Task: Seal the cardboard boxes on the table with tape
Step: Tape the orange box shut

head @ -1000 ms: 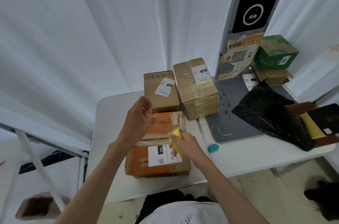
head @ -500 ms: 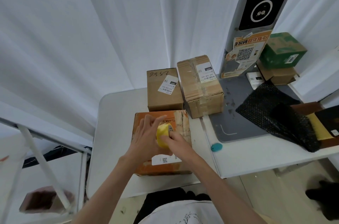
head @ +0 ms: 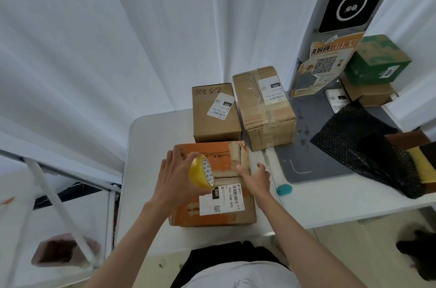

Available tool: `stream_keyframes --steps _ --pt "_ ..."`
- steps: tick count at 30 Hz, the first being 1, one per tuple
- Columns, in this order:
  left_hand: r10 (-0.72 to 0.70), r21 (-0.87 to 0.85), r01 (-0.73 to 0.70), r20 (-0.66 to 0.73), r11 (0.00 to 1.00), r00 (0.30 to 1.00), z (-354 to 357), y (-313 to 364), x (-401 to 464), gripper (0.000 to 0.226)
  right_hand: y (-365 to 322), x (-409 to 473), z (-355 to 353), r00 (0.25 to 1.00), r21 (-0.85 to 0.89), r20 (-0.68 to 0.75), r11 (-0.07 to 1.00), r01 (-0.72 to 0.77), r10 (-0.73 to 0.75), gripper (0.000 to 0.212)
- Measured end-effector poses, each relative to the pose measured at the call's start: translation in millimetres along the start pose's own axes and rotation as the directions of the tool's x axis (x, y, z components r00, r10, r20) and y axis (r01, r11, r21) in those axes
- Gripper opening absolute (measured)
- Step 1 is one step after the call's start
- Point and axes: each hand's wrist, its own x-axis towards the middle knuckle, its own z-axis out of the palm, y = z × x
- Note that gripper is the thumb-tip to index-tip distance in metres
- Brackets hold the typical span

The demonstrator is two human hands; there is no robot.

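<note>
Head camera, looking down: my left hand [head: 175, 179] holds a yellow roll of tape [head: 202, 175] above the near orange cardboard box [head: 212, 212], its grip closed round the roll's left side, and the roll stands on edge, tilted, with printed triangle marks on its band. My right hand [head: 256, 178] lies at the right edge of the box top, fingers spread and fairly straight, holding nothing; whether the fingertips press the flap I cannot tell. The orange box sits on the white bench [head: 151, 146] directly before me, with a white shipping label [head: 221, 200] on its near half and worn, torn paper at its far right corner. Just behind it, touching or nearly so, stands a plain brown cardboard box [head: 215, 120] with handwritten digits and a tilted label. Beside that, to the right, is a larger brown box wrapped in clear tape [head: 266, 108]. A small teal oval object [head: 284, 189] rests on the bench right of the orange box. Further right lie a grey mat [head: 306, 160] and a black bubble-wrap bag [head: 363, 141]. A green carton [head: 377, 61] sits stacked on a brown one at the far right.
</note>
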Motion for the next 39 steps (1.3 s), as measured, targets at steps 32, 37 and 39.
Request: stream_keyframes --steps 32,37,39 --pt "-0.1 -0.076 0.098 -0.019 0.992 0.995 -5.4 -23.7 11.9 0.101 4.0 48.2 -17.1 0.956 -0.276 -0.001 0.919 0.282 -0.294 0.05" --pt "-0.1 -0.081 0.099 -0.009 0.992 0.995 -1.4 -18.1 11.7 0.101 14.4 33.0 -13.2 0.895 -0.391 0.161 0.806 0.445 -0.416 0.063" --pt "-0.101 -0.087 0.1 -0.005 0.991 0.995 -0.6 -16.1 10.4 0.1 17.9 30.6 -9.6 0.903 -0.451 0.16 0.784 0.427 -0.4 0.06"
